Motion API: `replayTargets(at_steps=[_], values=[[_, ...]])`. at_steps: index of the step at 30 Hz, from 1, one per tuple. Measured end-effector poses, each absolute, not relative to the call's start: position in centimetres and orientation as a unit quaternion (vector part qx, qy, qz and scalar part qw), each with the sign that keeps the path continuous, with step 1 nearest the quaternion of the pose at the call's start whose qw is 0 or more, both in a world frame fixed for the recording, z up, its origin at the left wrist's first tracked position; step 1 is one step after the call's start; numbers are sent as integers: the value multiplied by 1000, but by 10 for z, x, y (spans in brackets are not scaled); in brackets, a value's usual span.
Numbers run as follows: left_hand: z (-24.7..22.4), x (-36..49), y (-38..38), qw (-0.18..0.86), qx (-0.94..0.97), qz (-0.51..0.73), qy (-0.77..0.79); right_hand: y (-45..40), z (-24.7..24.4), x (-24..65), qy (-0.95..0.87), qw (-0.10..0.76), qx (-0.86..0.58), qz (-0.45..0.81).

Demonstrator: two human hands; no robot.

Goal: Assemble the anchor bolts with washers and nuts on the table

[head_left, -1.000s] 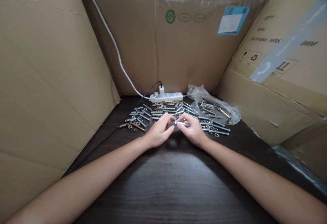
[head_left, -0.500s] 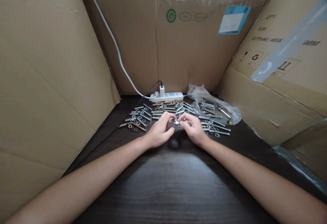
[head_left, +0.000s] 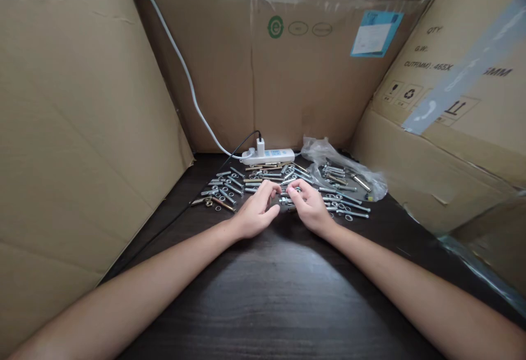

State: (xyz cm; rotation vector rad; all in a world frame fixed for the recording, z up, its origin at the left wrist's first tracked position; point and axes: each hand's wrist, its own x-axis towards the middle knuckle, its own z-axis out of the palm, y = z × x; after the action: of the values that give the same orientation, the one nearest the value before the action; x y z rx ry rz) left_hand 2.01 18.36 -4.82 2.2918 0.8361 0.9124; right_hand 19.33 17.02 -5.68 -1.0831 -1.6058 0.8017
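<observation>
Over the near middle of the scattered hardware, my left hand (head_left: pixel 258 210) rests with curled fingers and the thumb held apart; nothing shows between them. Just to its right, my right hand (head_left: pixel 309 204) has thumb and fingertips drawn together. Whatever the pinch holds, if anything, is too small to make out. A silver bolt with a nut (head_left: pixel 284 200) lies in the gap between the hands, its right part hidden by the right hand. Bolts (head_left: pixel 227 195) with nuts and washers lie to the left, and more bolts (head_left: pixel 353 213) with a loose washer (head_left: pixel 349 218) lie to the right.
A white power strip (head_left: pixel 269 156) with a plugged-in charger stands behind the hardware. A clear plastic bag (head_left: pixel 329 154) with bolts lies at the back right. A black cable (head_left: pixel 172 223) crosses the dark table (head_left: pixel 279 294) on the left. Cardboard walls (head_left: pixel 304 91) enclose three sides.
My right thumb and fingertips have lifted slightly away from the nut and come together, so more of the silver bolt shows. My left hand has hardly moved.
</observation>
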Motion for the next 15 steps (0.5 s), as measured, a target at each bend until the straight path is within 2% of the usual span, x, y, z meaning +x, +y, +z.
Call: replayTargets(at_steps=[15], values=[[-48, 21, 184, 260, 863, 311, 302, 171, -57, 193, -714, 472, -473, 208]])
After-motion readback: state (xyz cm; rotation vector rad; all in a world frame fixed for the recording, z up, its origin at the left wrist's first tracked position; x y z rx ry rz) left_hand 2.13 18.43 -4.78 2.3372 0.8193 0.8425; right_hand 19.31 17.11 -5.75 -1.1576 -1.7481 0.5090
